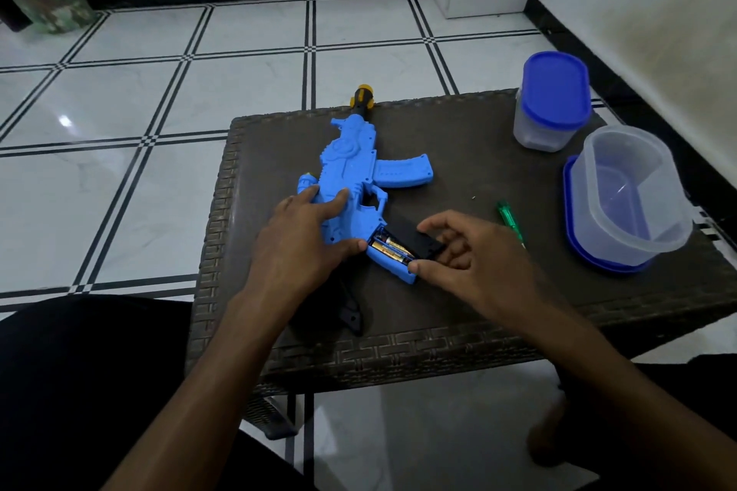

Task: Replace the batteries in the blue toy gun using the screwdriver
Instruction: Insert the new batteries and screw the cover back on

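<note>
The blue toy gun (351,167) lies on its side on a dark woven table (470,155), muzzle pointing away. Its grip compartment is uncovered, and batteries (389,250) with gold and black wrappers show inside. My left hand (307,235) rests flat on the gun body, fingers straight, thumb beside the compartment. My right hand (458,251) pinches the black battery cover (418,240) between thumb and fingers, tilted over the compartment's right side. A green screwdriver (509,220) lies on the table just right of my right hand. A tiny screw (473,197) sits near it.
A lidded clear tub with a blue lid (552,102) stands at the table's far right. An open clear tub (630,191) sits on its blue lid near the right edge. A black gun stock (351,311) pokes toward the front edge. Tiled floor surrounds the table.
</note>
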{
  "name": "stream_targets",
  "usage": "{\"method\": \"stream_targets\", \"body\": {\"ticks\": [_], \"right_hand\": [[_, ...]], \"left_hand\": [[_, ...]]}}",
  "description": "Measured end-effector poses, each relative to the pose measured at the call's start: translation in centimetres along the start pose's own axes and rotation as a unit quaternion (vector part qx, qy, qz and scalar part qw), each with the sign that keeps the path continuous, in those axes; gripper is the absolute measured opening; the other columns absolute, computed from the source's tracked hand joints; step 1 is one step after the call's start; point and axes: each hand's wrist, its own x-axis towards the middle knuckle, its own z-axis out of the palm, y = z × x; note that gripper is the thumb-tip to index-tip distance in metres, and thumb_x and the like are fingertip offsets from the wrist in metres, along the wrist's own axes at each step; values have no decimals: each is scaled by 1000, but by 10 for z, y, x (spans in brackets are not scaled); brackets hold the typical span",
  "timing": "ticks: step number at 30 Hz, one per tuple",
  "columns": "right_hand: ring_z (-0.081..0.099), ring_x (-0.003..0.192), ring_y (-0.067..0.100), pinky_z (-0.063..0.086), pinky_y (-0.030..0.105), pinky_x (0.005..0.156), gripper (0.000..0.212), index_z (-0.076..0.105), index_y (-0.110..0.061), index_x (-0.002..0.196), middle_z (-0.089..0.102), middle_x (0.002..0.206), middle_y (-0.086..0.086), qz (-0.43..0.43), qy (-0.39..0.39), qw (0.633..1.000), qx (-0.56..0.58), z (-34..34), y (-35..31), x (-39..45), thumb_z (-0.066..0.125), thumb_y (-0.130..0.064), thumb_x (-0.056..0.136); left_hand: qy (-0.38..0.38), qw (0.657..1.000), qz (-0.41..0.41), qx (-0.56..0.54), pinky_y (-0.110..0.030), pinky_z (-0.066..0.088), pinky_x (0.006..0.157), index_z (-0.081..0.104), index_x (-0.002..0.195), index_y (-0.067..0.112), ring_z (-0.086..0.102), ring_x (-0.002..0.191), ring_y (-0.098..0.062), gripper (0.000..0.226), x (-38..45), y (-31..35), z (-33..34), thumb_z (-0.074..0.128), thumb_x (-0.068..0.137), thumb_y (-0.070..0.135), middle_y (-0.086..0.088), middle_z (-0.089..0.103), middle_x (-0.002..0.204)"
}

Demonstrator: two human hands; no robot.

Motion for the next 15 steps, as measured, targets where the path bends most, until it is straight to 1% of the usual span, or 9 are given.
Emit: {"method": "stream_targets", "body": {"ticks": [2,4,7,9,11,15], "right_hand": [[64,71,10,54,23,67,39,69,-21,113,65,93,-4,-35,24,998,-39,-2,-1,-1,81,-27,76],[63,75,8,54,21,70,37,71,-20,115,64,94,-5,-65,34,996,-47,-5,0,-4,79,-21,79],[63,86,7,53,13,75,32,74,-19,109,64,102,-5,-88,36,995,-26,-8,1,-9,78,-10,79],[62,91,4,51,8,76,29,76,-19,105,64,105,-6,-91,39,995,-19,-7,2,-12,78,-7,78],[62,92,2,49,7,77,29,77,-19,104,65,106,-6,-87,34,996,-12,-6,3,-14,79,-8,78],[63,89,4,50,14,80,30,77,-27,103,65,99,-10,-101,33,992,-64,-3,7,-16,84,-21,74]], "left_hand": [[-1,1000,-1,-1,-50,33,111,35,144,42,25,144,-28,76,0,0,0,68,77,57,-1,25,158],[0,1000,-2,-4,-50,33,111,36,144,42,25,144,-28,76,0,-1,0,68,77,57,-1,24,159],[0,1000,-2,-1,-51,33,111,36,144,42,24,144,-28,75,0,0,0,67,77,57,-1,24,159],[-2,1000,-3,-1,-51,33,111,35,144,42,24,144,-28,75,0,0,0,67,77,57,-1,24,159],[-3,1000,-3,-10,-50,32,112,36,144,42,24,145,-28,76,-1,-1,1,68,77,57,-1,24,159],[-4,1000,0,-12,-49,32,112,36,144,41,23,145,-28,75,0,-1,0,68,78,55,-2,24,159]]}}
